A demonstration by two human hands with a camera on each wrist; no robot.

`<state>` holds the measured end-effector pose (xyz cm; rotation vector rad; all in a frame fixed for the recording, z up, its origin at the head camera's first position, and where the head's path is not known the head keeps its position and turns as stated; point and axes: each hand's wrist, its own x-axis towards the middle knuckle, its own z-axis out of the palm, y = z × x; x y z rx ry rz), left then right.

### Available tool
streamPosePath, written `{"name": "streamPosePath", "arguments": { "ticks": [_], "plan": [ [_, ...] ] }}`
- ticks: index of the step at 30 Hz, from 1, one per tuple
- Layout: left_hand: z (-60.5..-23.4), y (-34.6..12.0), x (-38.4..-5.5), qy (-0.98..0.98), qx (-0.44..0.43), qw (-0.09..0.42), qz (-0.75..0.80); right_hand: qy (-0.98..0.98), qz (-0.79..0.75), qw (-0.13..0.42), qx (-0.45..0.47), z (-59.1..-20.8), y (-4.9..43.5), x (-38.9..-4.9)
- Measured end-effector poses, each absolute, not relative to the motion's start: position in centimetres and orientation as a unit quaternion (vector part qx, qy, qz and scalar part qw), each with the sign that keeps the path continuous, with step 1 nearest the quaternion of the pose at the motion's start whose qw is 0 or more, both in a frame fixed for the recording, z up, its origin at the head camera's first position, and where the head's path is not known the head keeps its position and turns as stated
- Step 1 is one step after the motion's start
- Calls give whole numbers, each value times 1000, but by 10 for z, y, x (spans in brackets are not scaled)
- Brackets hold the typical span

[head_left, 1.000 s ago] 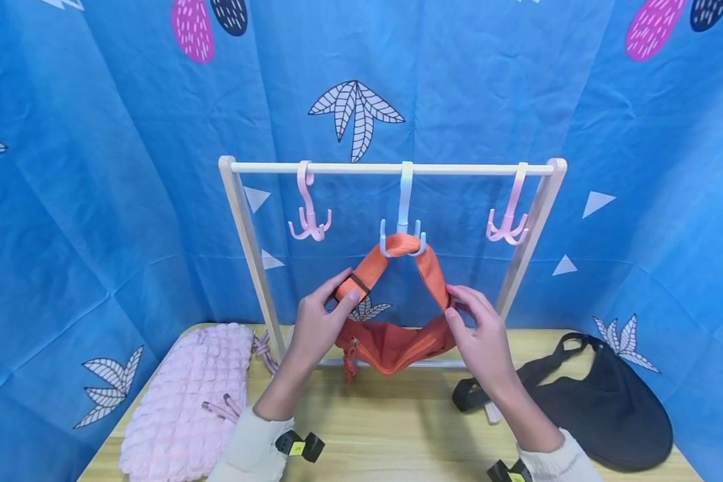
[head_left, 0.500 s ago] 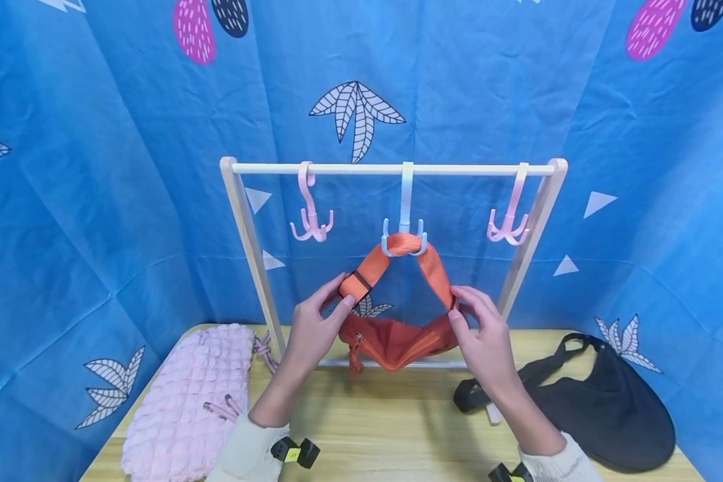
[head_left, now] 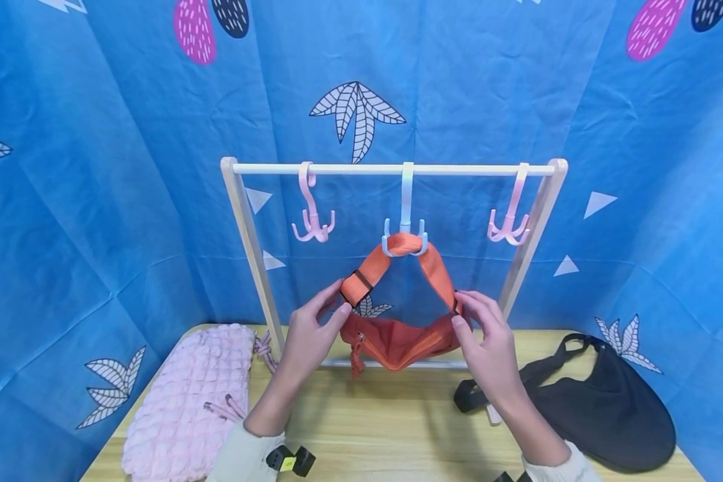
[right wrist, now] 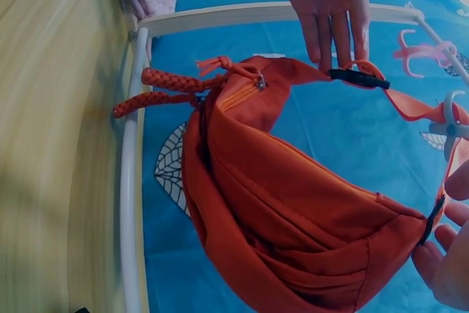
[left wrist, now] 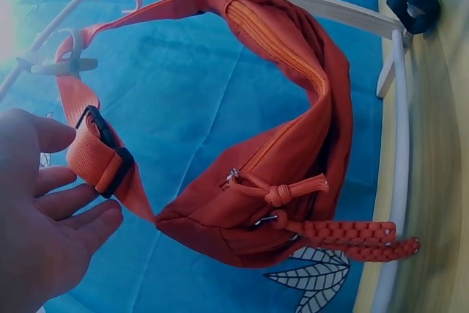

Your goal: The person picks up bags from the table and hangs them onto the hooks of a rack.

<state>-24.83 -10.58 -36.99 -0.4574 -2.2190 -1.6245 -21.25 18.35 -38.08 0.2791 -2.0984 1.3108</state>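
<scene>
A rust-red waist bag [head_left: 391,340] hangs by its orange strap [head_left: 437,273] from the light blue hook [head_left: 406,207] at the middle of the rack. My left hand [head_left: 310,335] is at the left side of the strap, beside the black slide buckle [left wrist: 108,170], with fingers spread and loosely bent. On the opposite side, my right hand [head_left: 489,345] is at the strap's lower end, its fingers extended beside the black fitting [right wrist: 432,219]. Neither hand closes round the strap. Braided zip pulls [left wrist: 348,232] dangle from the bag's left end.
Pink hooks [head_left: 314,227] hang left and right on the white rail [head_left: 355,169]. A pink quilted bag [head_left: 187,402] lies at the table's left, a black shoulder bag [head_left: 608,415] at the right. A patterned blue cloth [head_left: 482,87] stands behind the rack.
Both hands have loosened at the strap, thumbs parting from it, and shifted slightly down and outward. The waist bag stays on the blue hook, its body moving slightly right.
</scene>
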Motion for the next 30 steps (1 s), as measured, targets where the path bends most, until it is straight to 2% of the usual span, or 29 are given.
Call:
{"name": "streamPosePath", "arguments": {
  "ticks": [13, 30],
  "plan": [
    [-373, -108, -242, -779, -168, 187, -575, -780, 513, 335, 124, -386, 185, -208],
    [-379, -114, -234, -790, -179, 187, -556, -786, 516, 318, 123, -390, 180, -197]
  ]
}}
